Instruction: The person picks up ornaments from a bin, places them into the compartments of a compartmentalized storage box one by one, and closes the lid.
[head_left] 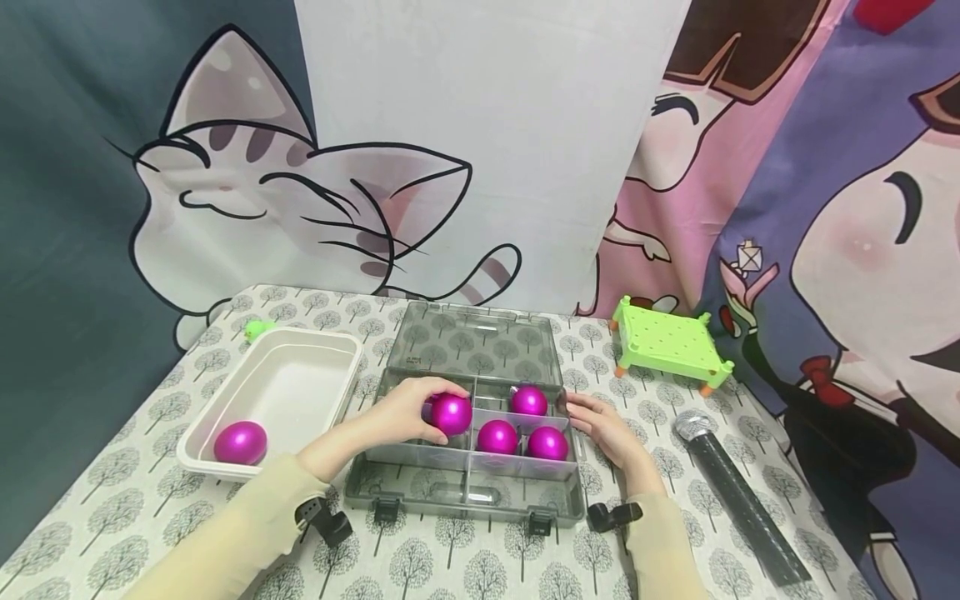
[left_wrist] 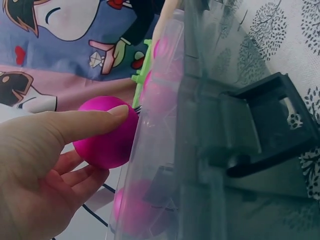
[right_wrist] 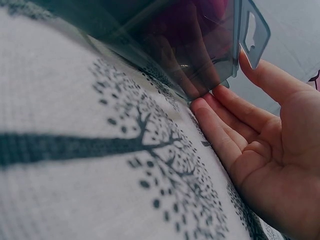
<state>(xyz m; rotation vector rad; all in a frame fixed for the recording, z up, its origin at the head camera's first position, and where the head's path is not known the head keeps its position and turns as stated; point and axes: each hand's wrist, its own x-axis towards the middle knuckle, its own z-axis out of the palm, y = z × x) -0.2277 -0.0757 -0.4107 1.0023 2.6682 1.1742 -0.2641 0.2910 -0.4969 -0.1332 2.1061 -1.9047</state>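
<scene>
Ball [head_left: 453, 415] pinched by the left hand [head_left: 402, 412] hangs over the box [head_left: 525, 493]; the right hand [head_left: 606, 427], fingers relaxed, touches its side, likely steadying it.

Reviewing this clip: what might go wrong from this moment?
1. The left grip holds a smooth, round magenta ball between thumb and fingers; it could slip out and roll.
2. That ball is close to a neighbouring ball in the divided case, so lowering it might knock that one.
3. The right grip touches the case's right side; a push there could shift the case.
</scene>
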